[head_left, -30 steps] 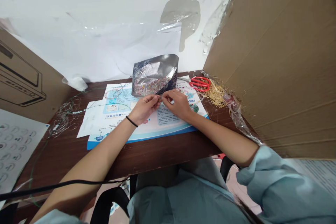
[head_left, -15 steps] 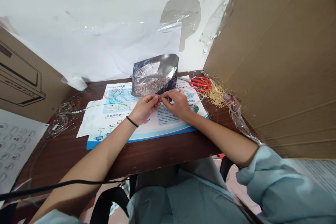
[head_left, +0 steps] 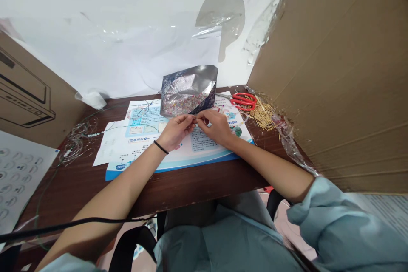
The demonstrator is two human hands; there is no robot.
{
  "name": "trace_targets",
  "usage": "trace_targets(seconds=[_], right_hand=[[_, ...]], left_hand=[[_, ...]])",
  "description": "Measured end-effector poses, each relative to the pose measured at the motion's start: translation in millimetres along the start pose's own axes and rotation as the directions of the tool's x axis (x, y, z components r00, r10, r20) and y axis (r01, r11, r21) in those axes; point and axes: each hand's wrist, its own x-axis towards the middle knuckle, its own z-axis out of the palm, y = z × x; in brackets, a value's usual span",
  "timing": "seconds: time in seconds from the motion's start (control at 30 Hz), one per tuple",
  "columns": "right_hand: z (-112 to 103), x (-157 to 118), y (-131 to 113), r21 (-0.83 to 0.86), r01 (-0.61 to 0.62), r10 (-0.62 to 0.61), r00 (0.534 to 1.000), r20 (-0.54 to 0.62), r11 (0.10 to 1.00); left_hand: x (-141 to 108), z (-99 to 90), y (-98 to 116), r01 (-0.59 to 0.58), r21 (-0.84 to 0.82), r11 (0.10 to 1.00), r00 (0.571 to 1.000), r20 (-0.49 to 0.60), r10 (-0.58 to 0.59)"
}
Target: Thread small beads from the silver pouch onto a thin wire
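My left hand (head_left: pixel 179 131) and my right hand (head_left: pixel 216 126) meet fingertip to fingertip above the printed sheet (head_left: pixel 165 159). Both are closed in a pinch, and whatever lies between the fingertips is too small to make out. Just beyond them leans a silvery bag (head_left: pixel 204 80) with its mouth facing me. Many small multicoloured beads (head_left: pixel 183 105) lie inside it. A thin green thread (head_left: pixel 134 126) runs over the sheet left of my hands, and a short row of white beads (head_left: pixel 94 134) lies near its left end.
Red-handled scissors (head_left: pixel 244 101) lie right of the bag, beside a heap of thin golden sticks (head_left: pixel 263 114). Tangled clear thread (head_left: pixel 79 138) spreads at the left. Cardboard walls (head_left: pixel 344 72) flank the dark wooden table (head_left: pixel 197 182). A black cable (head_left: pixel 79 222) crosses above my left forearm.
Both hands hold nearly the same pinch at the same spot, with only a slight shift of the fingers. The whole view has moved very slightly.
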Motion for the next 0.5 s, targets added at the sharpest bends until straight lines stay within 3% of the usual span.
trace_targets(seconds=[0.5], right_hand=[[0.3, 0.2, -0.7, -0.010, -0.035, 0.035, 0.998, 0.044, 0.999]], left_hand=[[0.3, 0.1, -4.5, -0.069, 0.140, 0.988, 0.998, 0.005, 0.069]])
